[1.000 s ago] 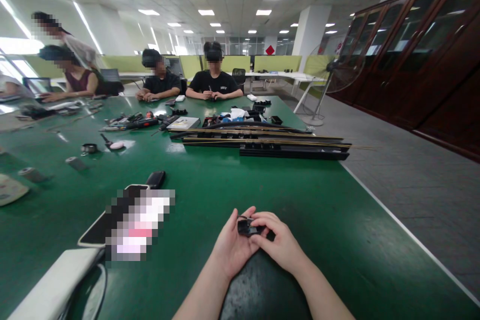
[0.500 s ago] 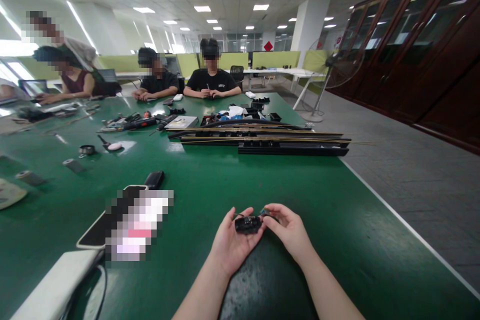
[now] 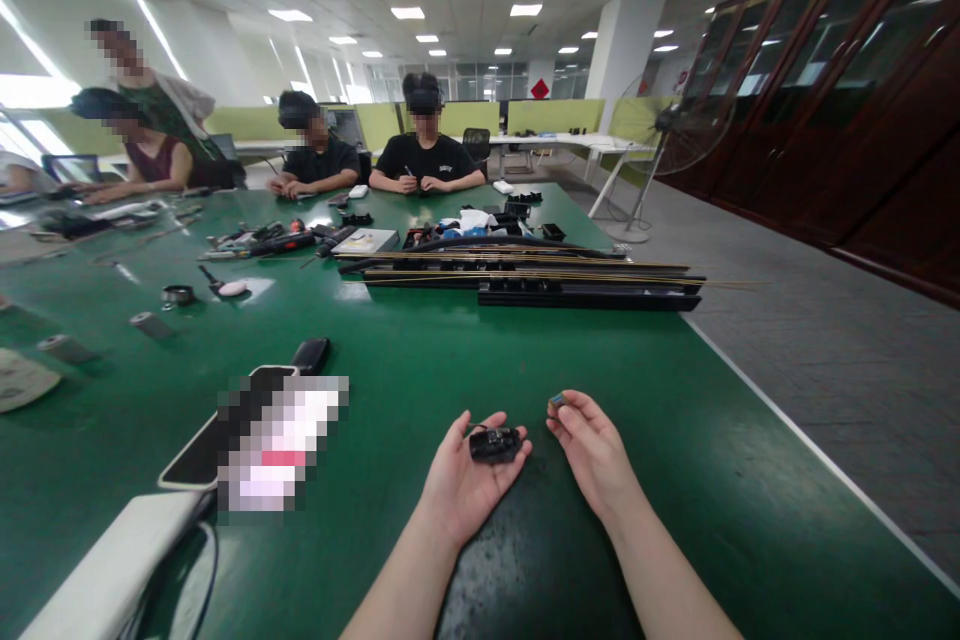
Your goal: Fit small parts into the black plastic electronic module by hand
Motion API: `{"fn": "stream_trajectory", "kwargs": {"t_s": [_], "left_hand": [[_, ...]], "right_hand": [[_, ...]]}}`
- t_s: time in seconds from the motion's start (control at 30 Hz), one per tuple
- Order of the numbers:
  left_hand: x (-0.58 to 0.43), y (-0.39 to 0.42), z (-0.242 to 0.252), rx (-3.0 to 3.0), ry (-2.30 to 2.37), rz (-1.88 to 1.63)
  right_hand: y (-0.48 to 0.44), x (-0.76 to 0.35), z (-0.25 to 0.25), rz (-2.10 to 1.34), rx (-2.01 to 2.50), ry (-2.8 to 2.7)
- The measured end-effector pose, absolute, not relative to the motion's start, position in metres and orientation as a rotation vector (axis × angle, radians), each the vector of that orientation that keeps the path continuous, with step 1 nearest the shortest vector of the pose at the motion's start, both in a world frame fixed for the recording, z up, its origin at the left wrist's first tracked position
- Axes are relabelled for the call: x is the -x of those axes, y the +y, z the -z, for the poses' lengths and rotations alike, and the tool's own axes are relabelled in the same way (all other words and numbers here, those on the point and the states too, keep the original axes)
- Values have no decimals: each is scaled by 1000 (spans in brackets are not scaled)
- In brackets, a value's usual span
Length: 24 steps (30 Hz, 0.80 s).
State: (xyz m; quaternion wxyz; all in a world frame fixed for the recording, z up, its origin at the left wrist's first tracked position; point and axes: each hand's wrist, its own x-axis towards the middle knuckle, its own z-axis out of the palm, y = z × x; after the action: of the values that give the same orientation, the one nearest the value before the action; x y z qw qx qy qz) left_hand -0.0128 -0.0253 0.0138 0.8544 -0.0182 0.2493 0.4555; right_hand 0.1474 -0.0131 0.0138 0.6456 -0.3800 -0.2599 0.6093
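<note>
My left hand (image 3: 463, 480) rests palm up on the green table (image 3: 420, 360) and grips a small black part (image 3: 494, 443) between thumb and fingers. A thin wire loops off the part's left end. My right hand (image 3: 592, 450) is a short way to the right of it, apart from the black part. Its thumb and forefinger pinch a tiny bluish piece (image 3: 556, 402).
A phone (image 3: 214, 440), a black fob (image 3: 310, 355) and a white device (image 3: 105, 570) lie to my left. Long black rails with thin rods (image 3: 555, 285) cross the table's middle. Small tools and rolls lie further left. Several people sit or stand at the far side. The table's edge runs along the right.
My hands were together on the black part. The right hand has drawn away to the right with the tiny bluish piece, and the left keeps the black part.
</note>
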Motion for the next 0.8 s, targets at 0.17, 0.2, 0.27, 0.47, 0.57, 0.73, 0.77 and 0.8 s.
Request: {"fn": "stream_trajectory", "kwargs": {"t_s": [0.17,0.2,0.27,0.47,0.57,0.73,0.77,0.8], "left_hand": [[13,-25,-13,17,522,-953],[13,-25,-13,12,520,-952],[13,-25,-13,4,517,-953],[12,-25,-13,9,519,-948],[12,-25,-13,18,519,-949],[13,-25,-13,21,516,-947],[13,-25,-14,21,516,-947],[13,-25,-14,20,516,-947]], "right_hand": [[-11,-150,-16,-1483,801,-416],[-11,-151,-16,-1494,796,-393],[-10,-153,-14,-1508,796,-372],[-8,-159,-10,-1559,767,-321],[-8,-161,-11,-1618,711,-235],[-7,-160,-12,-1650,675,-158],[-7,-160,-12,-1649,674,-163],[-7,-160,-11,-1647,678,-179]]}}
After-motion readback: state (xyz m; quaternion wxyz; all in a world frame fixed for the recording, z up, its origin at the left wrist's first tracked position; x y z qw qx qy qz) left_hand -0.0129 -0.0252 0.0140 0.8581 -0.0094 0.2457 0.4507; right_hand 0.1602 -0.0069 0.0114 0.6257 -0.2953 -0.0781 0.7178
